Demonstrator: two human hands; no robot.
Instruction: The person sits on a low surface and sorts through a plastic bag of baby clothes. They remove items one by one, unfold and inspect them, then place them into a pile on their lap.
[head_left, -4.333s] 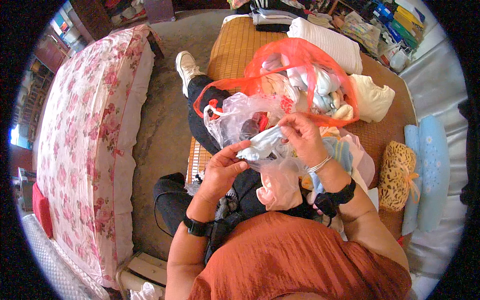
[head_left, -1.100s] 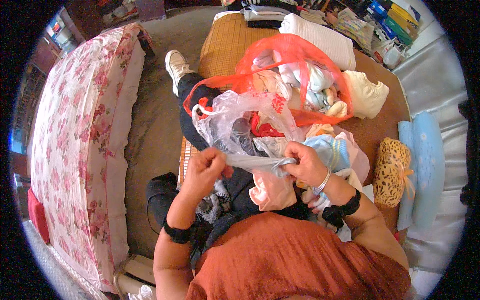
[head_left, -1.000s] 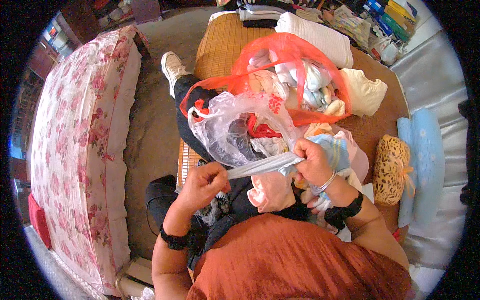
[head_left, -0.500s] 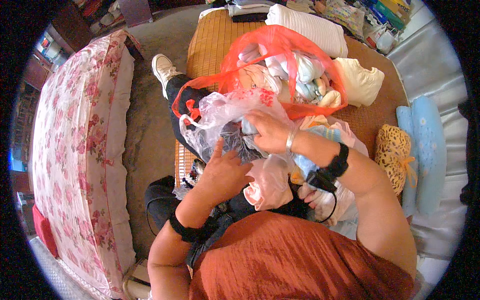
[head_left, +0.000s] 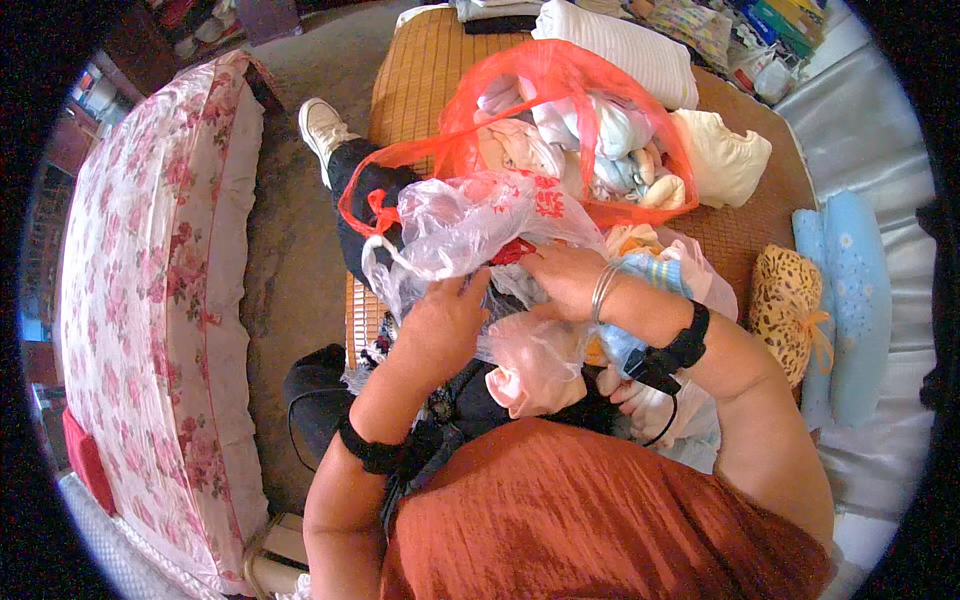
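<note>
Left hand (head_left: 447, 318), fingers partly extended, at near edge of crumpled, translucent white plastic bag (head_left: 465, 222); right hand (head_left: 565, 282), fingers partly hidden, at bag's mouth. Cannot tell either grip.

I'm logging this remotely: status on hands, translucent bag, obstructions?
Left hand, right hand at translucent plastic bag; grips unclear. Red plastic bag of clothes crowds its far side.

Bed covered with tan woven mat (head_left: 408, 85), slatted weave showing. Lying on mat: red plastic bag (head_left: 480, 80), wide, full of pale clothes; white rolled quilt (head_left: 622, 52) behind it; cream garment (head_left: 720, 160) just right of it; pastel clothes (head_left: 650, 275) heaped nearer front; leopard-print pillow (head_left: 776, 305) toward right edge, blue rolls (head_left: 858, 300) beside pillow; folded stack (head_left: 500, 13) at far end.
</note>
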